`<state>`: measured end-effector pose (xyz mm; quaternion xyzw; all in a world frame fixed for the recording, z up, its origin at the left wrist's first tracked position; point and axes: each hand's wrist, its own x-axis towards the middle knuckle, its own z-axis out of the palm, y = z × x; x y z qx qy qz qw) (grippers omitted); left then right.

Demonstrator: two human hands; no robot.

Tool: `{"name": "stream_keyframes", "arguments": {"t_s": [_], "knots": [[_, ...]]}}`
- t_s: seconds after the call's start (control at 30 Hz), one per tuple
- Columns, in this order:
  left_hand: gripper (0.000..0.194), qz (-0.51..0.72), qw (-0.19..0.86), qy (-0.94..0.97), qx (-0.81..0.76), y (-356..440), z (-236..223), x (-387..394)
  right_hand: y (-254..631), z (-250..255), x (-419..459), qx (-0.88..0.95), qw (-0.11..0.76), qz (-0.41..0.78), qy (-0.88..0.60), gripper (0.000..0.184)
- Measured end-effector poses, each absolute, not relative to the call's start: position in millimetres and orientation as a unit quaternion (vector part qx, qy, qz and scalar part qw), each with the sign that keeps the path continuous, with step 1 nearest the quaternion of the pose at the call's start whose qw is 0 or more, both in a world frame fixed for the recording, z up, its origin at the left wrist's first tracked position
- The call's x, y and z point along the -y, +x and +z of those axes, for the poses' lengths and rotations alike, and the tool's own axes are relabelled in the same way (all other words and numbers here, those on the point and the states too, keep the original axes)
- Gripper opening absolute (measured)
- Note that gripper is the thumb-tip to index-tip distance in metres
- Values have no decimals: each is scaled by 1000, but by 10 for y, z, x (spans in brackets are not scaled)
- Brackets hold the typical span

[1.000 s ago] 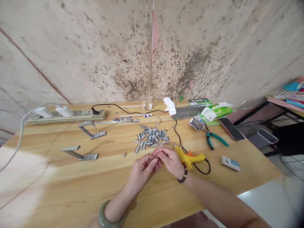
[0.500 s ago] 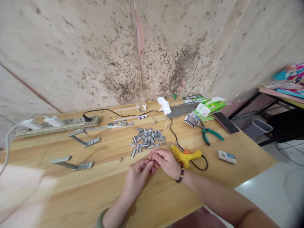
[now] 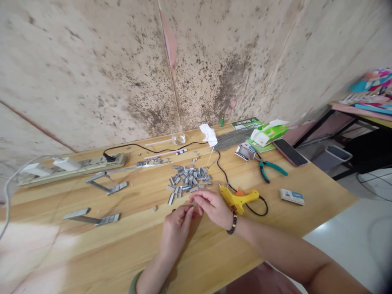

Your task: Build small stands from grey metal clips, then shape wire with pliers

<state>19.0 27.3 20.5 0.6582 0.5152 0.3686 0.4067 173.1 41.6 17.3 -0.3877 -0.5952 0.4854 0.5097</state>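
My right hand (image 3: 212, 208) pinches a thin wire (image 3: 210, 158), which slants up from it over the pile of staples (image 3: 187, 178) toward the tissue (image 3: 208, 134). My left hand (image 3: 177, 228) is just beside it, fingers drawn closed; I can't tell whether they grip anything. The yellow glue gun (image 3: 240, 199) lies on the surface (image 3: 211, 261) beside my right hand, with pliers (image 3: 273, 166) and a phone (image 3: 290, 152) farther right.

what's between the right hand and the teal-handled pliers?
The yellow glue gun, with black cord running behind it, lies between the right hand and teal-handled pliers, as the head view shows.
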Motion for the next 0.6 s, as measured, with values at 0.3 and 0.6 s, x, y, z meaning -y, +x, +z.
{"name": "stream_keyframes", "arguments": {"t_s": [0.3, 0.6], "knots": [[13, 369, 344, 694, -515, 179, 184, -275, 1736, 233, -409, 598, 500, 485, -398, 35], [25, 336, 323, 724, -508, 173, 171, -280, 1744, 273, -424, 593, 479, 504, -406, 40]]}}
